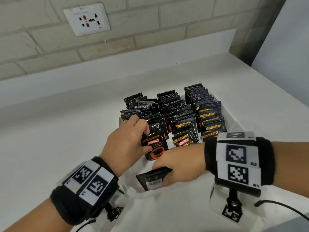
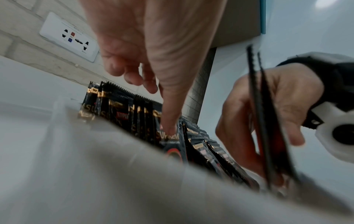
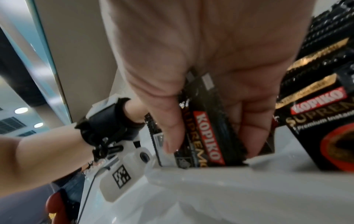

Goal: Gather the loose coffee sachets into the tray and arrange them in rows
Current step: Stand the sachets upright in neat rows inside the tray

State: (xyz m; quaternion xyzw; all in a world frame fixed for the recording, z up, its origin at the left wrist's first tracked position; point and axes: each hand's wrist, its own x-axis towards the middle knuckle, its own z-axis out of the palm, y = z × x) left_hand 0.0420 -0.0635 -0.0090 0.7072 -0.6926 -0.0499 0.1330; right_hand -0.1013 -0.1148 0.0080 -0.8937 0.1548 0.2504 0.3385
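Right hand (image 1: 181, 166) pinching black Kopiko sachets (image 1: 153, 180), barcode showing

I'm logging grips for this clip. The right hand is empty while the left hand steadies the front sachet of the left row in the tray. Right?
Not quite: the right hand isn't empty; it grips a couple of sachets, as the right wrist view shows. The left hand does steady the front sachet in the tray.

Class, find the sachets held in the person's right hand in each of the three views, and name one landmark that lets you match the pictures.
Head: sachets held in the right hand, lower centre, barcode side up at the tray's near edge.
Left wrist: same sachets, right of centre, seen edge-on.
Right wrist: same sachets, centre, pinched between thumb and fingers.
Shared landmark: the front sachet of the left row, pressed by the left hand.
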